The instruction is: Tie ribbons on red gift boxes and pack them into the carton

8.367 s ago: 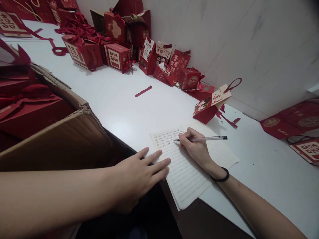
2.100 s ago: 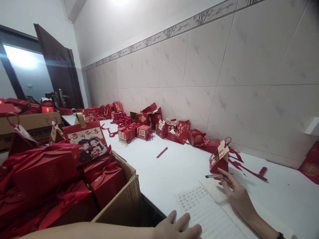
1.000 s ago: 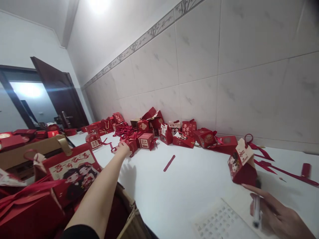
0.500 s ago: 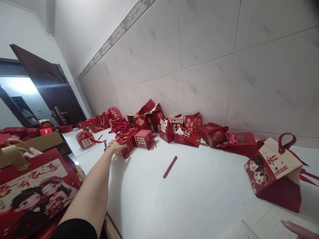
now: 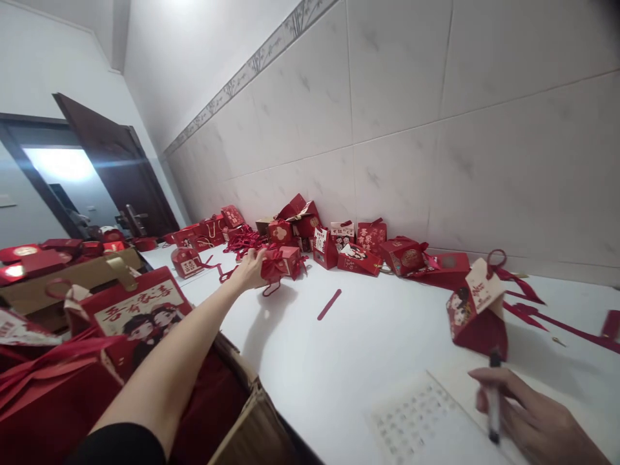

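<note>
My left hand [image 5: 250, 268] is stretched out over the white table, closed on a small red gift box [image 5: 272, 266] with a ribbon. The box is raised a little, with a shadow on the tabletop below. Just behind it sits another red box [image 5: 290, 257]. At the lower right, my right hand [image 5: 533, 416] grips a black-capped pen [image 5: 494, 403], slightly blurred. Beneath the pen lies an open notebook [image 5: 450, 429] with rows of marks on its left page. A red and cream gift box [image 5: 477, 323] stands just beyond the notebook.
Several red gift boxes [image 5: 358, 258] line the tiled wall. A dark red strip [image 5: 329, 305] lies mid-table, and ribbons [image 5: 533, 313] trail at the right. Beside the table at the left, a cardboard carton [image 5: 256, 420] and red gift bags [image 5: 140, 310] crowd the near side.
My left hand has lifted the red box off the table and moved it slightly right. My right hand has come further into view, now showing a pen. The camera view has shifted.
</note>
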The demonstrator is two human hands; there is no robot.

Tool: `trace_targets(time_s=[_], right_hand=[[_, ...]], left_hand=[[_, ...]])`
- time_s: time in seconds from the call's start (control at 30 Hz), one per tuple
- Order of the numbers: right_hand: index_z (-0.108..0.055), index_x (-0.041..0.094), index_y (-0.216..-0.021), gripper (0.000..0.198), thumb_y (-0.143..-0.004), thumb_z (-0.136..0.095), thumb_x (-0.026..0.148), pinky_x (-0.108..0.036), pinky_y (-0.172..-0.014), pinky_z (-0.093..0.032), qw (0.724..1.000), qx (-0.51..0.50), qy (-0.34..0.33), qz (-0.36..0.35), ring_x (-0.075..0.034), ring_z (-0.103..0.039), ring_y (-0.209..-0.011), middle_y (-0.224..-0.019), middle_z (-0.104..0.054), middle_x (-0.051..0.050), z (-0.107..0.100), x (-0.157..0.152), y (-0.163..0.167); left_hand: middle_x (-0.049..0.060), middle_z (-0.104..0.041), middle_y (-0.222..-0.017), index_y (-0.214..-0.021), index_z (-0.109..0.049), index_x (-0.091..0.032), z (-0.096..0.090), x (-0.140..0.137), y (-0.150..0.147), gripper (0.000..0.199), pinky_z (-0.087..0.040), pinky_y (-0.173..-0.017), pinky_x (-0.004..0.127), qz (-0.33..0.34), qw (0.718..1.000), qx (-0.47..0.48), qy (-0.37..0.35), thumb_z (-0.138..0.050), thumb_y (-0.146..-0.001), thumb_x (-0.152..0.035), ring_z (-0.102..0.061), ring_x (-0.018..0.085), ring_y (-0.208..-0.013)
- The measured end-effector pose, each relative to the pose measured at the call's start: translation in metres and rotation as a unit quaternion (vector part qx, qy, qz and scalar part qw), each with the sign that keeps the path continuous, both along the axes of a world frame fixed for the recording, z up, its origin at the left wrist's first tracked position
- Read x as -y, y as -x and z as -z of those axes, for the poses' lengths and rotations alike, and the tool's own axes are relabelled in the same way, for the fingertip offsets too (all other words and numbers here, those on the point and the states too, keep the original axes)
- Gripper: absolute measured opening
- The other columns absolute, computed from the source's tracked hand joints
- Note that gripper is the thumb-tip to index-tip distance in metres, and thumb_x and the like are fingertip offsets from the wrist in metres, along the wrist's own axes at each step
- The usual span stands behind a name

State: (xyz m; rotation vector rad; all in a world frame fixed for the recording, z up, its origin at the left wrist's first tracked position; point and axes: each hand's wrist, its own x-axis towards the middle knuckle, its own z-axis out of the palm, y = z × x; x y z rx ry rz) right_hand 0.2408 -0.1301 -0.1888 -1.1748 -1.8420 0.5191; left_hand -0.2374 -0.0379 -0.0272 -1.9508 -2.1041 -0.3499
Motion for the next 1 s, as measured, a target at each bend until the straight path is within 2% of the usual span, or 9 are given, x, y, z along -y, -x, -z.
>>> trace_targets(time_s=[0.1,0.17,0.3,0.37,0.47,0.63,0.8,0.9,1.0], right_hand=[[-0.048,0.026,-0.075,0.028,-0.083,-0.045,0.053,-0.028,-0.047,-0.049,0.999,0.017,-0.038,-0.010,-0.017,-0.056,-0.046,-0.059,-0.058,-0.002,-0.023,0.008,0.013],[-0.044,0.023,-0.070,0.034,-0.083,-0.046,0.055,-0.027,-0.046,-0.048,0.997,0.032,-0.060,-0.021,-0.016,-0.055,-0.045,-0.058,-0.057,-0.001,-0.030,0.011,0.017],[-0.049,0.020,-0.078,0.037,-0.091,-0.034,0.051,-0.025,-0.054,-0.051,0.994,0.027,-0.073,-0.070,-0.016,-0.060,-0.056,-0.066,-0.060,-0.003,-0.032,0.013,0.018],[-0.052,0.019,-0.084,0.038,-0.093,-0.031,0.049,-0.026,-0.058,-0.051,0.991,0.039,-0.103,-0.072,-0.017,-0.062,-0.062,-0.070,-0.063,-0.004,-0.033,0.014,0.016],[-0.054,0.019,-0.081,0.039,-0.094,-0.031,0.047,-0.029,-0.061,-0.051,0.986,0.069,-0.137,-0.060,-0.019,-0.063,-0.069,-0.076,-0.065,-0.006,-0.038,0.020,0.016],[-0.056,0.018,-0.087,0.030,-0.095,-0.036,0.039,-0.032,-0.068,-0.052,0.980,0.081,-0.174,-0.056,-0.022,-0.064,-0.079,-0.088,-0.066,-0.010,-0.055,0.030,0.040],[-0.053,0.018,-0.095,0.018,-0.092,-0.042,0.031,-0.037,-0.083,-0.050,0.958,0.061,-0.257,-0.113,-0.024,-0.059,-0.099,-0.107,-0.062,-0.012,-0.093,0.024,0.092],[-0.053,0.018,-0.094,0.015,-0.090,-0.044,0.030,-0.037,-0.078,-0.050,0.964,0.068,-0.232,-0.113,-0.024,-0.062,-0.091,-0.106,-0.062,-0.011,-0.112,0.015,0.120],[-0.054,0.018,-0.094,0.013,-0.089,-0.047,0.028,-0.033,-0.069,-0.050,0.975,0.070,-0.175,-0.121,-0.021,-0.064,-0.076,-0.096,-0.064,-0.008,-0.117,0.008,0.133]], left_hand=[[0.017,-0.033,-0.125,-0.132,-0.027,-0.017,-0.010,0.029,-0.036,0.086,-0.040,-0.093,0.044,0.095,0.995,-0.024,-0.013,-0.070,-0.060,-0.033,-0.042,0.034,-0.114],[0.016,-0.033,-0.125,-0.131,-0.027,-0.019,-0.011,0.053,-0.062,0.081,-0.044,-0.090,0.040,0.158,0.987,-0.035,-0.019,-0.068,-0.062,-0.031,-0.045,0.030,-0.111],[0.017,-0.032,-0.123,-0.131,-0.022,-0.017,0.000,0.106,-0.112,0.077,-0.048,-0.084,0.037,0.334,0.939,-0.051,-0.058,-0.062,-0.067,-0.028,-0.047,0.026,-0.107],[0.017,-0.031,-0.123,-0.131,-0.020,-0.017,0.010,0.129,-0.132,0.077,-0.050,-0.082,0.036,0.384,0.920,-0.042,-0.066,-0.061,-0.068,-0.030,-0.049,0.025,-0.106],[0.016,-0.032,-0.123,-0.130,-0.023,-0.019,0.024,0.155,-0.147,0.079,-0.051,-0.080,0.037,0.383,0.923,-0.037,-0.026,-0.065,-0.064,-0.029,-0.050,0.027,-0.103],[0.019,-0.035,-0.121,-0.130,-0.029,-0.014,0.038,0.172,-0.144,0.082,-0.050,-0.081,0.042,0.289,0.956,-0.009,0.051,-0.067,-0.058,-0.023,-0.048,0.033,-0.106],[0.018,-0.031,-0.128,-0.134,-0.023,-0.014,0.033,0.177,-0.144,0.087,-0.039,-0.096,0.045,0.323,0.943,0.031,0.077,-0.064,-0.064,-0.046,-0.040,0.033,-0.117],[0.016,-0.035,-0.126,-0.132,-0.028,-0.017,0.029,0.179,-0.147,0.069,-0.037,-0.098,0.045,0.328,0.938,0.055,0.098,-0.051,-0.076,-0.051,-0.042,0.030,-0.116],[0.014,-0.037,-0.124,-0.129,-0.033,-0.019,0.029,0.178,-0.148,0.060,-0.040,-0.095,0.044,0.333,0.935,0.080,0.092,-0.053,-0.077,-0.043,-0.045,0.028,-0.114]])
